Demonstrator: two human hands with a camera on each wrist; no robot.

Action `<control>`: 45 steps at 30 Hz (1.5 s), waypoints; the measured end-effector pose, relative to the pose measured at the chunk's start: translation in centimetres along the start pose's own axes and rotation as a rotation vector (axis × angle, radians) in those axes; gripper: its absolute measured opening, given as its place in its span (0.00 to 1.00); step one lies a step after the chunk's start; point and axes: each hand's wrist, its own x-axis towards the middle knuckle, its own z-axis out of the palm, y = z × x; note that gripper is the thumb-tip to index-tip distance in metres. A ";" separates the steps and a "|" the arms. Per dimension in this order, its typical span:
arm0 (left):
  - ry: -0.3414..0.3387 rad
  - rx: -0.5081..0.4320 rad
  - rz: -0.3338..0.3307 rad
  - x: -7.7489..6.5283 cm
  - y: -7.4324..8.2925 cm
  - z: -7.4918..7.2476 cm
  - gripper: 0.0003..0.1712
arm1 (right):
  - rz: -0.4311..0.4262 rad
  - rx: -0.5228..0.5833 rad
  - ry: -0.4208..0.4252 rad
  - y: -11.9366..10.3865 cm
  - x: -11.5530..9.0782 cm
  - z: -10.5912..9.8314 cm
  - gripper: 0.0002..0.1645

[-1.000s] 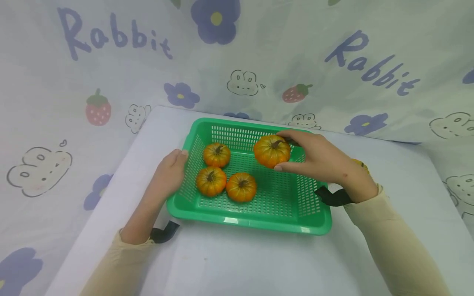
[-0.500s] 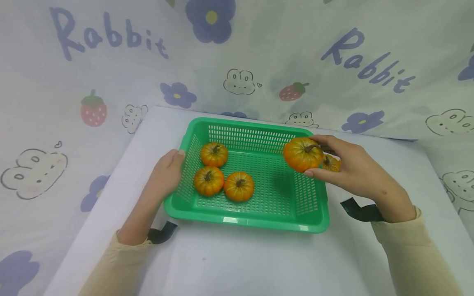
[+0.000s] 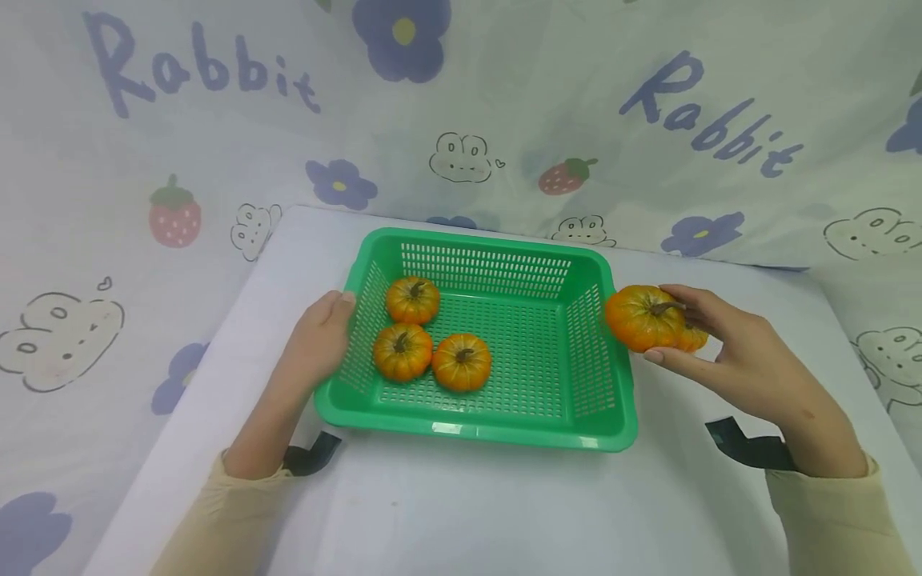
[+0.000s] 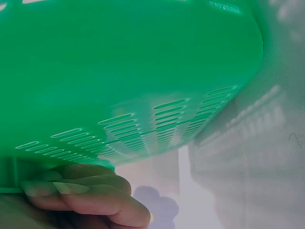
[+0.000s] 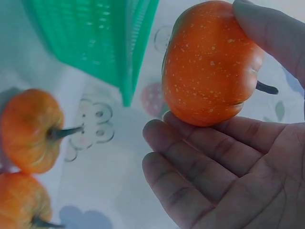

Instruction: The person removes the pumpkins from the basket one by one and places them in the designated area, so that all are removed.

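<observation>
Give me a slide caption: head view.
Left hand gripping a green basket of three pumpkins, right hand holding another pumpkin by the basket's right edge.

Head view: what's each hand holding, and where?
The right hand holds a pumpkin by its sides; the left hand grips the basket by its left rim.

A pale printed backdrop (image 3: 533,80) is filling the upper view, rising behind a white surface (image 3: 468,512) and running down along both its sides! Purple lettering (image 3: 245,62) is spelling "Rabbit" up at the left, and a second "Rabbit" is slanting downward at the right. A big purple flower (image 3: 403,32) with a yellow centre is sitting between them, near the top. Lower down, outlined rabbit faces (image 3: 461,158) are sharing space with red strawberries (image 3: 175,220). Soft light is washing over the white surface, the upper backdrop is looking greyer.
</observation>
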 end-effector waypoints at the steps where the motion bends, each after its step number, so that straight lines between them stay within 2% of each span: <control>1: 0.002 0.003 0.001 0.0 0.0 0.0 0.33 | 0.013 0.001 -0.002 0.3 -0.3 0.0 0.48; 8: 0.008 0.005 0.012 0.0 -0.2 0.0 0.32 | 0.090 0.000 -0.003 2.4 -2.0 0.5 0.49; 17: 0.002 -0.002 0.006 -0.3 -0.3 -0.1 0.34 | 0.176 0.004 -0.075 4.6 -3.3 2.4 0.53; 30: 0.009 -0.016 0.007 -0.2 -0.4 -0.1 0.34 | 0.150 0.066 -0.152 6.1 -3.1 5.1 0.49; 36: 0.008 0.017 0.040 0.2 -0.2 -0.1 0.34 | 0.150 0.061 -0.162 6.5 -3.1 5.9 0.51; 45: -0.008 0.030 0.016 0.2 0.1 -0.3 0.34 | 0.174 0.036 -0.164 6.6 -3.1 6.8 0.54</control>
